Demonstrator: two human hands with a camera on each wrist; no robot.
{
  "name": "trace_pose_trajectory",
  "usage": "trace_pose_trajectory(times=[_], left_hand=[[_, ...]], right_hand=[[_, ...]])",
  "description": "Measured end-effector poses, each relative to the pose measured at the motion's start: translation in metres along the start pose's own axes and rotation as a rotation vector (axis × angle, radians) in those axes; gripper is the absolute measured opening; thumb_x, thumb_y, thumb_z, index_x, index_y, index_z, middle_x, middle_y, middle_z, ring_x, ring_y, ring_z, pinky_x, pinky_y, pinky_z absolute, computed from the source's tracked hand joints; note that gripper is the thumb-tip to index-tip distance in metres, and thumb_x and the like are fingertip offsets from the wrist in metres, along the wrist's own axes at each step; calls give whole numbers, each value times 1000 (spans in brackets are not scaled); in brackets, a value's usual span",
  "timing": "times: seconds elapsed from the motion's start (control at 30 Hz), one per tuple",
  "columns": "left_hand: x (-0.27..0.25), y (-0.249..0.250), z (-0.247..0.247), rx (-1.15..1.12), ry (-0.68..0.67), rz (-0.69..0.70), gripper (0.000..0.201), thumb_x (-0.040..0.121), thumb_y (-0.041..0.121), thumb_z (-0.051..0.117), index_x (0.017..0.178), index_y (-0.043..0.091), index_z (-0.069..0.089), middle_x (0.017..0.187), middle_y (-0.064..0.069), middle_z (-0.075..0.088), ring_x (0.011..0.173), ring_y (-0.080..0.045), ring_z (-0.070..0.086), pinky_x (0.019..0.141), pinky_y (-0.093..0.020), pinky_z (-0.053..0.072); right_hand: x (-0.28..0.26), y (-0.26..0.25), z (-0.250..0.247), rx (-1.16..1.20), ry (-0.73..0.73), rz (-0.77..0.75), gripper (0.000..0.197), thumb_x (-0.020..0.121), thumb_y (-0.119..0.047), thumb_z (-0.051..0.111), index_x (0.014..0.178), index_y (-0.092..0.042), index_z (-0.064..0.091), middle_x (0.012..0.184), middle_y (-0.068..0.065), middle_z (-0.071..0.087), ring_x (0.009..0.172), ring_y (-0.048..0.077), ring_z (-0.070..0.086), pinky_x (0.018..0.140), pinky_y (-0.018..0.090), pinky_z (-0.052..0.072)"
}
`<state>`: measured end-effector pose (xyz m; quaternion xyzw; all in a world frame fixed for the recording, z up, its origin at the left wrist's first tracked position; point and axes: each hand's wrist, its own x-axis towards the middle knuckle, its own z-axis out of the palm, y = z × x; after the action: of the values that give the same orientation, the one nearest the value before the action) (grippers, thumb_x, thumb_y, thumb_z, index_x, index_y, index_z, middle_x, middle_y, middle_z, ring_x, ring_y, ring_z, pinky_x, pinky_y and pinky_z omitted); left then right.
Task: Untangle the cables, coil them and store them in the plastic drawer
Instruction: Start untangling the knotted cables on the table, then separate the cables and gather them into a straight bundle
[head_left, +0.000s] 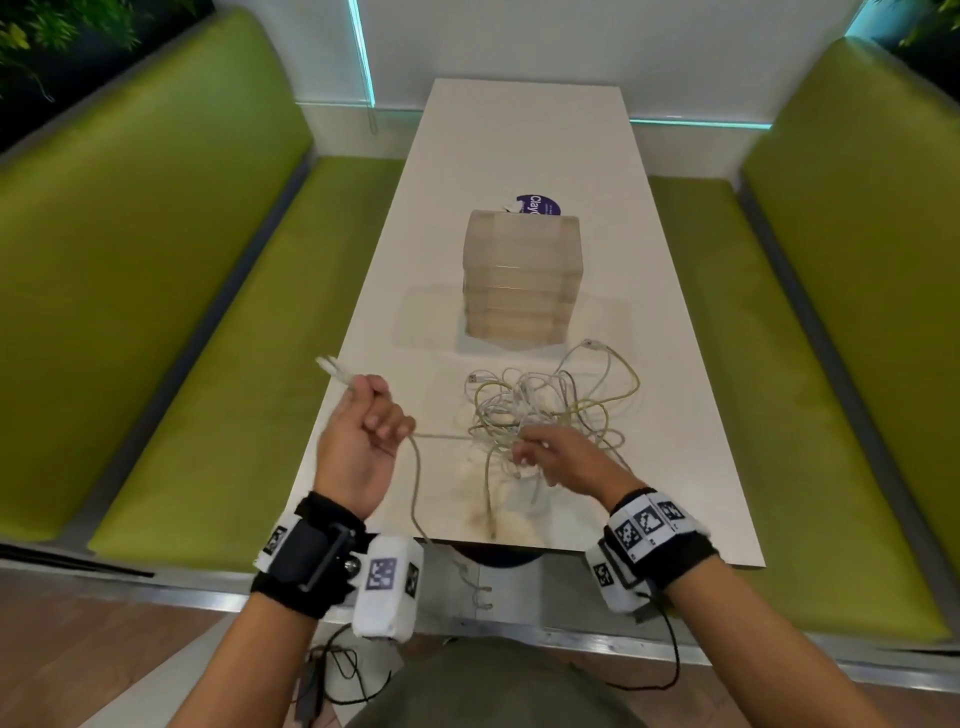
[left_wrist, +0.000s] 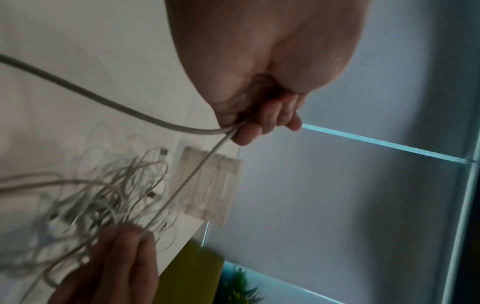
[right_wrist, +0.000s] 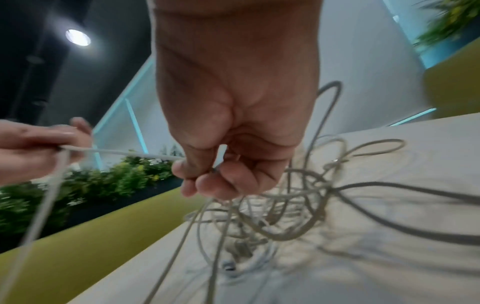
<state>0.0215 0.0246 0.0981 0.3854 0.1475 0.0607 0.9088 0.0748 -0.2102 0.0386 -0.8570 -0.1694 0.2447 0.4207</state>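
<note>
A tangle of white, grey and yellowish cables (head_left: 540, 410) lies on the white table (head_left: 675, 415), in front of a translucent plastic drawer unit (head_left: 521, 275). My left hand (head_left: 371, 415) is raised at the table's left edge, its fingers curled round a grey cable (head_left: 415, 467) whose plug end (head_left: 330, 366) sticks out above the fist. A stretch of that cable (left_wrist: 197, 174) runs taut to my right hand (head_left: 535, 449), which pinches it at the near edge of the tangle (right_wrist: 272, 209). Another loop hangs over the table's front edge.
Green padded benches (head_left: 182, 338) run along both sides of the table. A purple round sticker (head_left: 537, 205) lies behind the drawer unit. Thin black wires (head_left: 337, 670) trail on the floor near my legs.
</note>
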Motion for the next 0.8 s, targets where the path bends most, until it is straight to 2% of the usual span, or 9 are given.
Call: trace_pose_trajectory(times=[0.07, 0.13, 0.23, 0.37, 0.5, 0.57, 0.63, 0.7, 0.8], left_hand=[[4, 8, -6, 19, -2, 40, 34, 102, 31, 35, 78, 15, 53, 49, 9, 31, 44, -7, 30, 47, -20, 37], [4, 5, -8, 60, -3, 39, 34, 101, 31, 36, 78, 14, 53, 51, 8, 30, 45, -8, 30, 48, -20, 36], [3, -3, -12, 123, 7, 6, 34, 101, 32, 37, 79, 12, 54, 52, 7, 28, 45, -8, 28, 47, -20, 34], [1, -22, -12, 473, 4, -48, 26, 101, 21, 43, 81, 10, 57, 52, 8, 30, 47, -8, 27, 52, -24, 28], [-1, -51, 9, 800, -124, -80, 17, 95, 24, 54, 100, 9, 58, 62, 8, 42, 55, -9, 36, 54, -22, 32], [-3, -61, 23, 795, -214, -109, 21, 94, 23, 57, 112, 13, 57, 68, 15, 53, 56, 0, 48, 55, -15, 38], [-2, -68, 34, 762, -267, -93, 24, 94, 14, 56, 118, 12, 56, 76, 16, 61, 61, 8, 55, 57, -7, 41], [3, -73, 40, 756, -222, -35, 19, 97, 14, 52, 113, 10, 61, 79, 9, 62, 60, 5, 53, 57, -8, 40], [14, -73, 40, 708, -123, 10, 28, 100, 24, 45, 85, 13, 65, 71, 6, 63, 53, -6, 40, 55, -17, 37]], right_hand=[[10, 8, -10, 79, 128, 1, 21, 96, -20, 53, 80, -17, 66, 79, -2, 63, 62, 13, 52, 57, 27, 43], [19, 8, -14, 29, 230, -19, 18, 95, -23, 56, 82, -14, 66, 78, -1, 62, 65, 12, 52, 61, 29, 43], [20, 6, -10, -92, 266, -57, 20, 95, -25, 56, 84, -10, 66, 76, -4, 59, 70, 10, 53, 66, 28, 41], [10, 4, -6, 64, 290, -102, 16, 94, -28, 58, 83, -22, 68, 75, -10, 61, 67, 0, 53, 65, 19, 39], [7, -11, -2, 183, 281, -125, 13, 93, -26, 60, 83, -23, 69, 72, -12, 63, 61, -4, 53, 62, 14, 40], [7, -17, -1, 214, 309, -131, 13, 93, -26, 60, 85, -22, 71, 71, -13, 64, 62, -4, 55, 61, 12, 41], [7, -22, 0, 224, 326, -128, 14, 92, -25, 61, 91, -20, 74, 78, -13, 68, 68, -4, 59, 63, 11, 42], [6, -24, 0, 227, 302, -115, 17, 92, -26, 60, 93, -15, 73, 83, -8, 71, 69, 1, 62, 64, 14, 44], [10, -20, 3, 189, 220, -109, 19, 93, -24, 60, 84, -8, 66, 72, -4, 62, 58, 8, 50, 58, 26, 45]])
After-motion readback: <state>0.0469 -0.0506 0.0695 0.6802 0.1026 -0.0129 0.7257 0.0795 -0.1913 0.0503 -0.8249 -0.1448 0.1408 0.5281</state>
